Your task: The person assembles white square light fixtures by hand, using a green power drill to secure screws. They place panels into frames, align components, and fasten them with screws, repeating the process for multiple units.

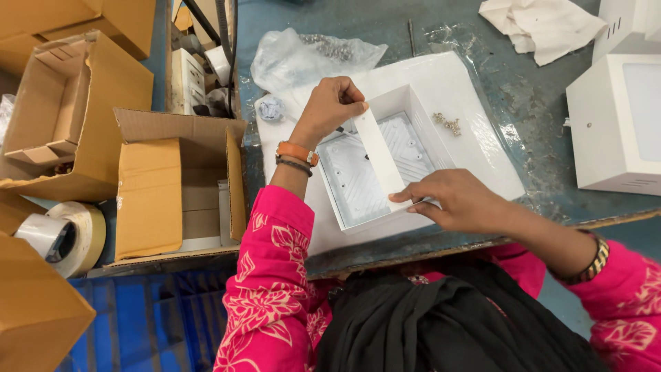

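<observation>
Hands [329,108] [458,200] pinch a flat white strip [379,160] over a ribbed square housing [385,162].

A crumpled plastic bag [313,58] lies at the far side of the table [544,124], with a white rag [540,24] well to its right. A white square box lamp [616,124] stands at the right edge. A small heap of screws [447,124] rests on a white sheet [482,138]. Left of the table stand open cartons [76,117], one just beside its edge, and a tape roll [65,235] lies nearest the camera.
</observation>
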